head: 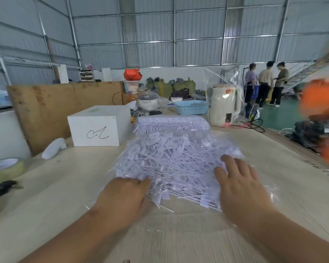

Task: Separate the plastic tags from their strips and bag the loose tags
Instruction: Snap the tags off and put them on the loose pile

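Note:
A clear plastic bag (171, 160) full of loose white tags lies in the middle of the wooden table (61, 196). Some tags (190, 198) stick out of its near opening between my hands. My left hand (125, 198) lies at the bag's near left edge, with its fingers curled at the plastic; the grip itself is hidden. My right hand (237, 179) rests flat on the bag's right side, fingers spread and straight. Behind the bag sits a stack of tag strips (171, 123), their tags still joined in rows.
A white box (97, 128) with handwriting stands at the back left, a white bundle (53, 148) beside it. A tape roll (6, 168) and a dark tool (0, 188) lie at the left edge. A blue basket (191, 107) and a cream kettle (225, 104) stand behind. Three people stand far right.

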A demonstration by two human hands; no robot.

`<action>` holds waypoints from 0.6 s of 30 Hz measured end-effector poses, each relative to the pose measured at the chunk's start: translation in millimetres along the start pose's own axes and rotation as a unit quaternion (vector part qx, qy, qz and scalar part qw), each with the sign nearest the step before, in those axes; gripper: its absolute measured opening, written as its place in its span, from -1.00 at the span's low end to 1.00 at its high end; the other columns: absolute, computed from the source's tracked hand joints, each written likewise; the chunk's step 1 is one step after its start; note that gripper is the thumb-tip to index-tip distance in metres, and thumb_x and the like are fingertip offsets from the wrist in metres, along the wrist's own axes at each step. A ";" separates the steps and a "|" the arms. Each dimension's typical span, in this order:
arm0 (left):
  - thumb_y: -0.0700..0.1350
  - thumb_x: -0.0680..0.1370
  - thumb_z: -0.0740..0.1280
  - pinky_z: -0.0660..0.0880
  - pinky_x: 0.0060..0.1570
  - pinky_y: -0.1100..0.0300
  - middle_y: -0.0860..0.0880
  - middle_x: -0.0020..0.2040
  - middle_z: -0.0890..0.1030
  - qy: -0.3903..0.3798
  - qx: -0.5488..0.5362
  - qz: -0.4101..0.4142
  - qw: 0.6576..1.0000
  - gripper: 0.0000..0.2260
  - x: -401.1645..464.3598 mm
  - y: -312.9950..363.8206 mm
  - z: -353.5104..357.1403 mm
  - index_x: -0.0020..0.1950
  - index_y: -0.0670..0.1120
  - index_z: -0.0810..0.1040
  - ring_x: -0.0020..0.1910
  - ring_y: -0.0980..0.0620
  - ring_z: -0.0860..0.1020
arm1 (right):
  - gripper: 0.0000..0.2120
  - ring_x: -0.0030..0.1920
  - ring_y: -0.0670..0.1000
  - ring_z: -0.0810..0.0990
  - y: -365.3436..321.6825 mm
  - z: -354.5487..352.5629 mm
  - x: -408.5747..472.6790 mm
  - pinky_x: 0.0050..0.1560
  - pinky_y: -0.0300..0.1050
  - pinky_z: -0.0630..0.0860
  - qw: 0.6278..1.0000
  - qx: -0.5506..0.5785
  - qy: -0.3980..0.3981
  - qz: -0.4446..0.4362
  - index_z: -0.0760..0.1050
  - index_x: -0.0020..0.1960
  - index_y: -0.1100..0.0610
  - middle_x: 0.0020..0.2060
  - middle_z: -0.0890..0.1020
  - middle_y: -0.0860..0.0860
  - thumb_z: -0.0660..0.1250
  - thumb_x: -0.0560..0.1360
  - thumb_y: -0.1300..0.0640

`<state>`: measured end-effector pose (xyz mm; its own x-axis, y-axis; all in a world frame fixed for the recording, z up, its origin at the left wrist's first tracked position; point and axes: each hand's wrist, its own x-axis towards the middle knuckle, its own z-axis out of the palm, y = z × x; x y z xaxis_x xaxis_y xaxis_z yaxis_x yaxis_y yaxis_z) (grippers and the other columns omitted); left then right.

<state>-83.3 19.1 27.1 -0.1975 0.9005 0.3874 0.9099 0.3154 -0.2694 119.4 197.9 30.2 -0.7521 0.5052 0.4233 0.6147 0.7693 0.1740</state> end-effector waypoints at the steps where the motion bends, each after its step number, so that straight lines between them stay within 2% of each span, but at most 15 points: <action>1: -0.11 0.20 0.51 0.36 -0.55 0.24 0.00 -0.53 0.49 -0.002 -0.010 0.008 1.000 -0.79 -5.7 -2.4 3.1 -0.32 -0.02 0.49 -0.58 -0.03 0.48 | -0.51 0.31 0.24 0.38 -0.6 7.2 1.5 0.30 0.14 0.38 0.999 0.001 -0.033 -0.023 0.45 0.24 0.12 0.36 0.35 0.18 0.35 0.31 0.24; 3: -0.06 0.21 0.52 0.40 -0.52 0.23 0.00 -0.51 0.48 -0.003 -0.016 -0.008 1.000 -0.74 -15.1 -10.1 8.4 -0.36 0.00 0.42 -0.55 -0.02 0.50 | -0.56 0.44 0.06 0.25 1.1 19.1 0.4 0.41 -0.07 0.28 0.994 0.028 -0.075 -0.080 0.34 0.36 0.03 0.48 0.20 0.02 0.23 0.49 0.14; 5: 0.04 0.36 0.40 0.46 -0.33 0.17 0.02 -0.38 0.53 -0.020 -0.032 -0.073 0.997 -0.75 -21.0 -19.8 14.9 -0.32 0.01 0.35 -0.36 -0.02 0.55 | -0.57 0.48 -0.01 0.22 5.5 25.1 -2.7 0.43 -0.12 0.28 0.987 0.042 -0.122 -0.095 0.31 0.41 0.03 0.52 0.13 -0.04 0.18 0.56 0.00; 7: 0.12 0.36 0.28 0.40 -0.20 0.19 0.08 -0.30 0.48 -0.015 -0.122 -0.096 0.988 -0.78 -22.1 -29.0 16.2 -0.32 0.01 0.34 -0.21 0.03 0.50 | -0.59 0.47 -0.02 0.25 8.7 22.5 -5.8 0.41 -0.09 0.31 0.983 0.005 -0.141 -0.118 0.35 0.38 0.04 0.53 0.15 -0.02 0.08 0.60 -0.09; 9: 0.15 0.29 0.21 0.36 -0.09 0.21 0.10 -0.21 0.47 0.015 -0.327 -0.120 0.937 -0.80 -14.1 -29.3 8.4 -0.33 0.03 0.41 -0.09 0.07 0.45 | -0.53 0.36 -0.01 0.40 8.8 9.8 -7.9 0.32 -0.09 0.39 0.986 0.017 -0.100 -0.133 0.46 0.23 0.01 0.45 0.30 -0.01 -0.09 0.57 -0.16; 10: 0.14 0.31 0.20 0.36 -0.06 0.18 0.08 -0.19 0.48 0.054 -0.391 -0.136 0.909 -0.80 -8.5 -29.8 4.9 -0.32 0.03 0.44 -0.06 0.06 0.45 | -0.44 0.27 -0.01 0.48 6.4 0.5 -7.6 0.27 -0.08 0.41 0.989 0.042 -0.069 -0.127 0.49 0.11 -0.01 0.34 0.43 -0.03 -0.19 0.52 -0.24; 12: 0.09 0.41 0.22 0.34 -0.12 0.12 0.04 -0.23 0.49 0.183 -0.383 -0.173 0.889 -0.78 5.6 -31.6 2.2 -0.31 -0.03 0.45 -0.13 0.00 0.46 | -0.32 0.11 0.02 0.56 3.6 -12.0 -5.6 0.17 -0.04 0.44 0.989 0.103 0.013 -0.103 0.54 0.01 0.00 0.10 0.58 -0.05 -0.22 0.49 -0.38; 13: 0.05 0.46 0.26 0.30 -0.16 0.11 0.01 -0.24 0.48 0.233 -0.344 -0.195 0.888 -0.78 11.7 -31.6 0.6 -0.30 -0.06 0.44 -0.16 -0.04 0.44 | -0.33 0.11 0.05 0.55 2.0 -12.8 -4.5 0.17 0.01 0.45 0.985 0.127 0.066 -0.093 0.56 0.08 0.02 0.10 0.59 -0.03 -0.15 0.51 -0.39; 14: -0.01 0.48 0.30 0.27 -0.15 0.12 0.00 -0.21 0.47 0.269 -0.301 -0.215 0.889 -0.81 17.1 -29.7 -1.0 -0.25 -0.08 0.44 -0.15 -0.05 0.41 | -0.34 0.20 0.10 0.51 -1.4 -13.1 -3.3 0.22 0.08 0.44 0.982 0.144 0.091 -0.079 0.54 0.21 0.05 0.21 0.56 0.03 -0.09 0.52 -0.37; 15: -0.04 0.47 0.32 0.25 -0.12 0.14 -0.02 -0.16 0.46 0.292 -0.257 -0.220 0.894 -0.86 21.0 -27.5 -1.0 -0.19 -0.10 0.46 -0.12 -0.05 0.37 | -0.31 0.34 0.15 0.40 -6.5 -13.6 -0.4 0.32 0.14 0.38 0.984 0.147 0.076 -0.070 0.42 0.38 0.05 0.37 0.44 0.07 -0.09 0.53 -0.37; 16: -0.06 0.44 0.35 0.27 -0.09 0.13 -0.06 -0.10 0.45 0.306 -0.209 -0.214 0.904 -0.84 23.6 -24.7 1.1 -0.10 -0.12 0.49 -0.09 -0.05 0.34 | -0.26 0.49 0.16 0.20 -11.1 -10.8 3.0 0.44 0.17 0.23 0.986 0.146 0.041 -0.066 0.19 0.53 0.00 0.52 0.22 0.07 -0.16 0.51 -0.40; 17: -0.07 0.41 0.39 0.31 -0.06 0.07 -0.10 -0.04 0.45 0.314 -0.161 -0.205 0.913 -0.78 24.5 -21.4 4.5 -0.02 -0.15 0.51 -0.06 -0.07 0.34 | -0.23 0.56 0.13 -0.05 -15.2 -4.5 6.5 0.52 0.15 0.03 0.988 0.141 0.011 -0.065 -0.11 0.58 -0.08 0.58 -0.06 0.03 -0.26 0.48 -0.43; 18: -0.09 0.39 0.43 0.33 -0.03 0.01 -0.14 0.02 0.44 0.319 -0.122 -0.193 0.920 -0.71 24.8 -18.7 8.1 0.05 -0.15 0.52 -0.03 -0.11 0.35 | -0.24 0.55 0.10 -0.26 -18.5 3.8 10.2 0.54 0.13 -0.15 0.989 0.136 -0.014 -0.064 -0.38 0.53 -0.14 0.56 -0.28 -0.02 -0.35 0.43 -0.45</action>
<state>-108.2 38.0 34.6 -0.3396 0.3515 0.8724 0.8867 0.4289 0.1723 99.4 190.3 27.9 -0.8282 0.4052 0.3871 0.4308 0.9022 -0.0228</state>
